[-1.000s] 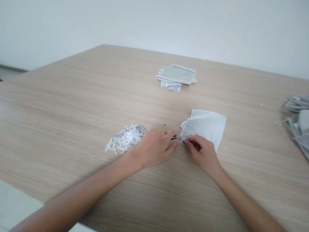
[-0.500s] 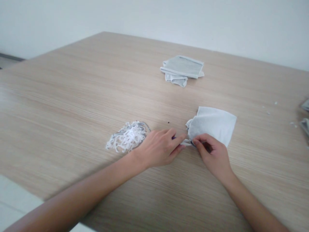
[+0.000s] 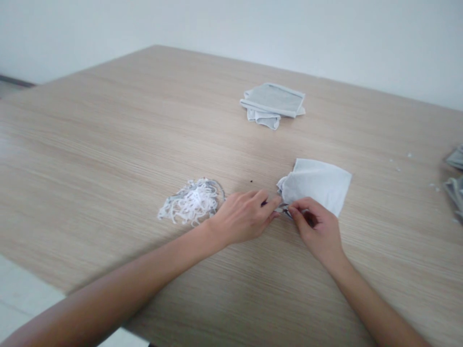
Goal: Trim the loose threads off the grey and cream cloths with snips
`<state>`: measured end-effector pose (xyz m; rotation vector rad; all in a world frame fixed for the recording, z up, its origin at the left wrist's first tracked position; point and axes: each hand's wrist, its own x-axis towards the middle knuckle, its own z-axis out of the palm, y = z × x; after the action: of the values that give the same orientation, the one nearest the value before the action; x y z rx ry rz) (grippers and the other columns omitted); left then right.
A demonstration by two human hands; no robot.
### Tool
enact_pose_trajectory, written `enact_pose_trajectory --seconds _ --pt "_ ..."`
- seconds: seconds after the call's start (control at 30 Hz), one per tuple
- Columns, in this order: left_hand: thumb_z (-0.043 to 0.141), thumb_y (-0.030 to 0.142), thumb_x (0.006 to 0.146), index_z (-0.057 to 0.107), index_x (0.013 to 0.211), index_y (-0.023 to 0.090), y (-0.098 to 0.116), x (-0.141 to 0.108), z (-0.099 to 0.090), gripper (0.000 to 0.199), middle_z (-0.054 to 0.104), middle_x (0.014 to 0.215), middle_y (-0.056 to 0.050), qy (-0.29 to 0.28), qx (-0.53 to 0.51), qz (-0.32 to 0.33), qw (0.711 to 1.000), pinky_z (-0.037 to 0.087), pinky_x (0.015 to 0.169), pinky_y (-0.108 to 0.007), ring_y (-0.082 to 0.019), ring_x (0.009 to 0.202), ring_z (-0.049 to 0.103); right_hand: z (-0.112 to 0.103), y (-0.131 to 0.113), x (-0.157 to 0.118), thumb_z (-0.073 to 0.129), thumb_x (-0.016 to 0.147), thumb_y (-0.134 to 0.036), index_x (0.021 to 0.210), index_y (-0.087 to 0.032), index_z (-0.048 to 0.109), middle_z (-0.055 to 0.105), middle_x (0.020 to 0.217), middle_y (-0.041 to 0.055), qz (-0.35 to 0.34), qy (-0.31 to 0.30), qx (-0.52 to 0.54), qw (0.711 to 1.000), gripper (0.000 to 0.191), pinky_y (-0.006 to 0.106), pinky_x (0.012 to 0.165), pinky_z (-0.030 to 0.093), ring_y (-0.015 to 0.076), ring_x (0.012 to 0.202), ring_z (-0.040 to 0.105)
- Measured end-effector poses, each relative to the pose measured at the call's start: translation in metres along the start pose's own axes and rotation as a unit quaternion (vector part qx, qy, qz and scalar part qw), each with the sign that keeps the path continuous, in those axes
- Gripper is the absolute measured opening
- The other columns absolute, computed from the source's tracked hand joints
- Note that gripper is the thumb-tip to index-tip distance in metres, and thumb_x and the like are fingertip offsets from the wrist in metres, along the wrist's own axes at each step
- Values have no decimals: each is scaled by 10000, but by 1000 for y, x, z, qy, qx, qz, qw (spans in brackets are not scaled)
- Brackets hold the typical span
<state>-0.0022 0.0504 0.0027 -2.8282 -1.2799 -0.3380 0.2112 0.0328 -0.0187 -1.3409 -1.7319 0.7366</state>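
My left hand [image 3: 246, 216] is closed on what look like thread snips [image 3: 281, 208]. Their pale metal blades poke out past my fingertips toward the right, and the rest is covered by the fingers. My right hand [image 3: 318, 226] pinches the near left edge of a light grey fabric piece [image 3: 320, 180], right at the blade tips. This fabric lies on the table, gathered and crumpled along its left side. Beside my left wrist sits a tangled heap of white and grey thread trimmings [image 3: 195, 200].
Farther back on the wooden table [image 3: 144, 120] lies a small stack of folded grey fabric pieces [image 3: 277, 101]. More grey fabric [image 3: 456, 156] shows at the right edge, with tiny white scraps [image 3: 409, 155] near it. A pale wall [image 3: 253, 29] stands behind.
My left hand has shifted slightly up and right, bringing the blades closer to my right fingertips. The right hand keeps its pinch on the fabric. The view has moved a little.
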Motion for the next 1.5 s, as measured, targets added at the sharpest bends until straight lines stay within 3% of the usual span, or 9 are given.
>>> enact_pose_trajectory --seconds 0.3,0.43,0.7,1.5 --pt "312 400 1124 592 1326 224 -2 2 6 388 661 895 -34 20 17 28 999 350 504 -267 -188 817 692 -1 -1 0 612 972 -300 824 -224 687 674 803 15 -2 1 -11 1000 182 276 607 433 154 716 587" --pt "338 383 1123 609 1281 216 -2 2 5 356 667 901 -28 26 18 40 999 353 492 -276 -184 828 701 -2 -2 1 623 969 -286 814 -216 681 652 771 -2 -5 2 -14 1000 180 264 574 410 125 642 546" --pt "407 350 1106 642 1172 205 -3 2 8 284 680 884 -23 58 21 52 997 300 455 -315 -180 745 695 -3 -1 1 622 965 -258 816 -204 680 655 764 -5 -24 6 -35 999 169 251 576 415 114 640 552" --pt "438 350 1098 666 1193 204 1 0 9 287 724 944 -27 109 10 59 992 305 459 -338 -168 783 734 -6 -1 0 661 945 -235 800 -205 686 632 756 -23 -40 7 -20 999 150 239 537 388 91 604 513"
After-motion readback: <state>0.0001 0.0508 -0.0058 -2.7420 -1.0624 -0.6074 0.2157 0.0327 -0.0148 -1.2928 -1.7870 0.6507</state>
